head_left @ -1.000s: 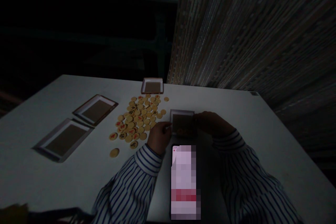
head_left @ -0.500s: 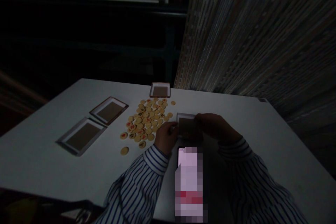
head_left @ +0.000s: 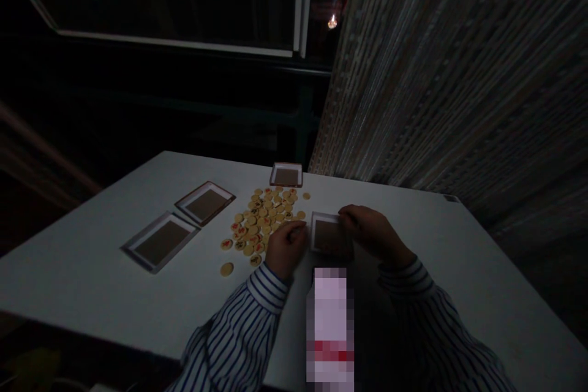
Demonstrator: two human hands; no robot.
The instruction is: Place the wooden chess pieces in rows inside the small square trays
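My left hand [head_left: 285, 249] is curled beside the left edge of a shallow box [head_left: 329, 233], with thumb and fingers drawn together; what they hold, if anything, is hidden. At the box's upper right corner is my right hand [head_left: 373, 233], its fingers bent and pressed together. Whether it touches the rim is too dark to tell. Just left of my left hand lies a pile of round wooden Chinese chess pieces [head_left: 261, 221], some showing red or black characters. Below the box, a lit phone [head_left: 331, 312] with a blurred-out screen lies on the table.
Two shallow boxes [head_left: 160, 241] [head_left: 205, 203] lie side by side on the left of the white table [head_left: 114, 312]. Another small box [head_left: 286, 175] sits near the far edge. A string curtain [head_left: 390, 73] hangs behind the table at right, and a window frame [head_left: 184, 43] stands beyond.
The view has tilted up, so the table sits lower. My left hand has come slightly away from the box's left edge. My right hand has drawn back a little at its right corner.
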